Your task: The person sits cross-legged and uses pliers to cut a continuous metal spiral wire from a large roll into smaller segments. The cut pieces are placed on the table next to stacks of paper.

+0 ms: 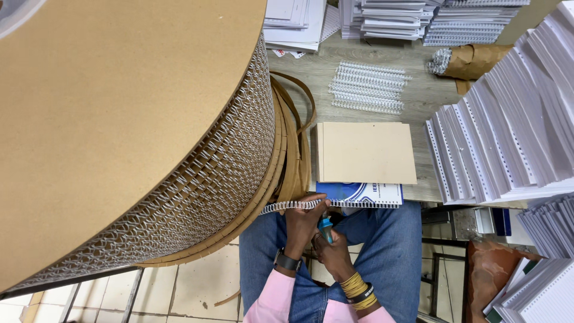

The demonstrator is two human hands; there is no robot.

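My left hand point(304, 222) grips the white wire binding strip point(287, 206) that runs off a big cardboard spool point(113, 107) wound with wire comb point(221, 173). My right hand point(332, 251) is closed on a small blue-handled cutter point(326, 228) held up to the strip. Just beyond the hands a blue-and-white covered notebook point(362, 194) lies at the table's near edge, with a plain brown board point(365, 152) stacked on top of it.
Cut wire comb pieces point(368, 87) lie on the grey wooden table point(430, 96). Stacks of punched white paper point(508, 137) fan out on the right, more bound pads point(394, 18) at the back. A brown paper strip point(296, 143) loops off the spool.
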